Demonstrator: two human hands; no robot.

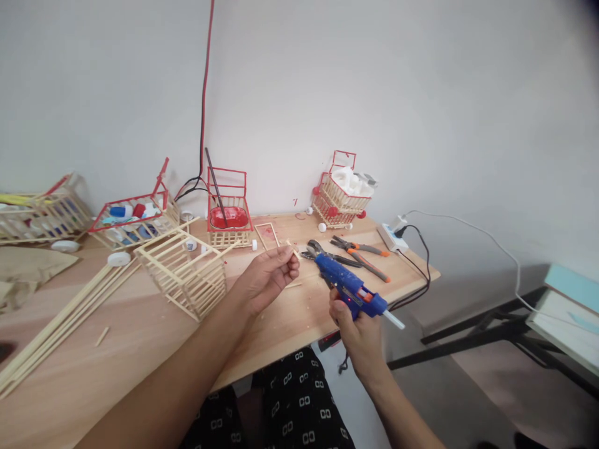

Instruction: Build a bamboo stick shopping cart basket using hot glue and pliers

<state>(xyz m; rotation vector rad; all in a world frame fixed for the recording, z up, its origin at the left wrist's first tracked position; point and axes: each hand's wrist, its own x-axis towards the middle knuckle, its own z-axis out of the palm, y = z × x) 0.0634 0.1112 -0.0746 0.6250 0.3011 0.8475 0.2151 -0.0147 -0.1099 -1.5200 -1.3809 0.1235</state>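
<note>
Table [140, 337]: pale wood, set against a white wall, with craft bits spread over most of it.
Long sticks [60, 324]: a bundle of thin wooden rods lying slantwise on the left part of the table.
Bare stick cage [185, 274]: an unpainted box of sticks, tilted, just left of the left hand.
Red-edged carts: one [135, 218] at the back left with small bottles in it, one [228, 212] in the middle holding a red dish, one [341, 190] at the back right on red wheels.
Pliers [360, 252]: orange-handled, lying on the table beyond the glue gun, near a white power strip [390, 237].
Glue gun [350, 287]: blue, held above the table's near edge, nozzle aimed at the left hand's stick.
Right hand [358, 330]: wrapped round the glue gun's handle, fingers closed on it.
Left hand [269, 274]: raised over the table, fingertips pressed together on a short stick piece [294, 249].
</note>
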